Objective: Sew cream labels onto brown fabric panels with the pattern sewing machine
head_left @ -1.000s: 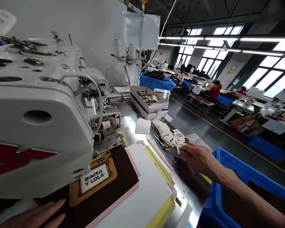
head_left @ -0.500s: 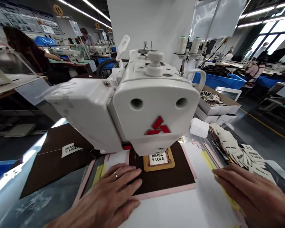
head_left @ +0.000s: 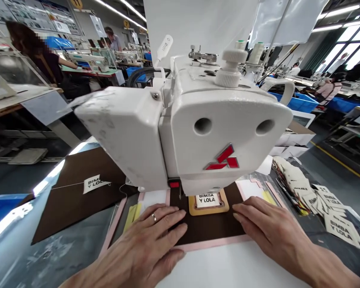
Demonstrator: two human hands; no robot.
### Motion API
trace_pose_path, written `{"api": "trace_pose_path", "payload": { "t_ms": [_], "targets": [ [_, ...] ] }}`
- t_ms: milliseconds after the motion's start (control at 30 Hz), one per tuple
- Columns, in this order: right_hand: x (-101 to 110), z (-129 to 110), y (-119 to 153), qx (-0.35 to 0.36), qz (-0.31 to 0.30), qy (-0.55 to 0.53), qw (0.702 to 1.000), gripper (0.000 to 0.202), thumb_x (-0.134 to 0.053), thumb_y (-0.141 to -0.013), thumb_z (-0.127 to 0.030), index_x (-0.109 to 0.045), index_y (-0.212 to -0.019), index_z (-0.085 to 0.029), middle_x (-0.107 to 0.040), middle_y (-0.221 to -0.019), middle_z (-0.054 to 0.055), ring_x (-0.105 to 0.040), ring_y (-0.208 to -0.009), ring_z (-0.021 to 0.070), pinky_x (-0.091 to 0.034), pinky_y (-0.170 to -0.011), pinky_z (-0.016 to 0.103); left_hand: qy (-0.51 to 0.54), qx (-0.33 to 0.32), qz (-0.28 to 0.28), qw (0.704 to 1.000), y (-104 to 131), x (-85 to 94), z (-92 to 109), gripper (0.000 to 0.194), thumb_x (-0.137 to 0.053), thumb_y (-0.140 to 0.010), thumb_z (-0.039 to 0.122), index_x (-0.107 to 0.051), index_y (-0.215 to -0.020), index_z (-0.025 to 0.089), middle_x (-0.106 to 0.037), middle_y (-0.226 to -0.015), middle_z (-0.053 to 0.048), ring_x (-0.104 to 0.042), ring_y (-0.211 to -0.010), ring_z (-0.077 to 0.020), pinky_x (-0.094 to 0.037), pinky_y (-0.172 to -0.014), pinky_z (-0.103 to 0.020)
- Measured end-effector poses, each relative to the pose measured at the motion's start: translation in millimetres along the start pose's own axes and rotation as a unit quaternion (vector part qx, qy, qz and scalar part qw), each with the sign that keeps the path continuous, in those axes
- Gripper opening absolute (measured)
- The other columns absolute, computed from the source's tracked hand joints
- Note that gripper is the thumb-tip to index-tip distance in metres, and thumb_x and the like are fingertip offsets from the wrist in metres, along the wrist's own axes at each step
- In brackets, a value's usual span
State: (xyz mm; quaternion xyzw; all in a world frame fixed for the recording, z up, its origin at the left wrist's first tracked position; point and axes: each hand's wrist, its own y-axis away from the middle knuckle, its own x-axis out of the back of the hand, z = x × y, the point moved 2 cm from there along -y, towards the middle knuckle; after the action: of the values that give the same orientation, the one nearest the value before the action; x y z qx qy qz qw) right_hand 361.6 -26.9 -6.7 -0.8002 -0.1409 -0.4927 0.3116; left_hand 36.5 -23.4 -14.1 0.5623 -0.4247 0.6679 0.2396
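A dark brown fabric panel (head_left: 210,228) lies under the head of a white sewing machine (head_left: 228,116), on a white template (head_left: 216,264) edged with pink strips. On the panel, a tan clamp frame (head_left: 226,206) surrounds a white label (head_left: 208,200) printed "BIMBA Y LOLA". My left hand (head_left: 153,236) rests flat on the panel's left side, fingers stretched out and a ring on one finger. On the right side, my right hand (head_left: 267,224) touches the panel with its fingertips, fingers extended. Neither hand grips anything.
At left lies another brown panel (head_left: 75,196) with a label (head_left: 96,183) and a loose thread. Several loose labels (head_left: 324,204) are spread at right beside scissors-like dark tools. Cardboard boxes (head_left: 297,140) and blue bins (head_left: 303,103) stand behind. People work at other machines.
My right hand has moved left from beside the loose labels onto the brown panel. My left hand stays on the panel. The camera view has shifted, and the machine looks nearer.
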Motion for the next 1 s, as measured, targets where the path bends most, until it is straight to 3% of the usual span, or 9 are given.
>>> {"api": "trace_pose_path", "payload": {
  "t_ms": [167, 600, 1000],
  "targets": [
    [-1.7, 3.8, 4.8, -0.019, 0.017, 0.002, 1.000, 0.019, -0.049, -0.111, -0.018, -0.061, -0.125, -0.021, -0.066, -0.099, 0.004, -0.065, -0.081, 0.0157, -0.050, -0.071, 0.030, -0.010, 0.010, 0.005, 1.000, -1.7, 0.1, -0.8, 0.045, -0.065, -0.103, 0.039, -0.063, -0.144, 0.023, -0.065, -0.147, -0.001, -0.060, -0.133, -0.0268, -0.049, -0.114, -0.037],
    [-1.4, 19.4, 6.3, -0.032, 0.027, 0.008, 0.999, 0.020, -0.047, -0.112, -0.023, -0.066, -0.119, -0.021, -0.064, -0.092, 0.002, -0.062, -0.077, 0.0155, -0.045, -0.068, 0.029, 0.028, 0.056, 0.038, 0.997, -9.7, -10.7, -7.5, 0.024, -0.058, -0.107, 0.030, -0.070, -0.128, 0.028, -0.070, -0.135, -0.001, -0.065, -0.119, -0.0210, -0.049, -0.104, -0.033],
    [-1.7, 27.7, 6.3, -0.060, 0.024, 0.033, 0.997, 0.023, -0.046, -0.112, -0.027, -0.068, -0.113, -0.023, -0.066, -0.091, 0.003, -0.065, -0.080, 0.0163, -0.046, -0.072, 0.028, 0.035, 0.042, 0.074, 0.996, -15.3, -10.0, -11.7, 0.022, -0.054, -0.106, 0.026, -0.071, -0.120, 0.030, -0.072, -0.127, 0.002, -0.069, -0.111, -0.0179, -0.051, -0.095, -0.029]
  ]
}}
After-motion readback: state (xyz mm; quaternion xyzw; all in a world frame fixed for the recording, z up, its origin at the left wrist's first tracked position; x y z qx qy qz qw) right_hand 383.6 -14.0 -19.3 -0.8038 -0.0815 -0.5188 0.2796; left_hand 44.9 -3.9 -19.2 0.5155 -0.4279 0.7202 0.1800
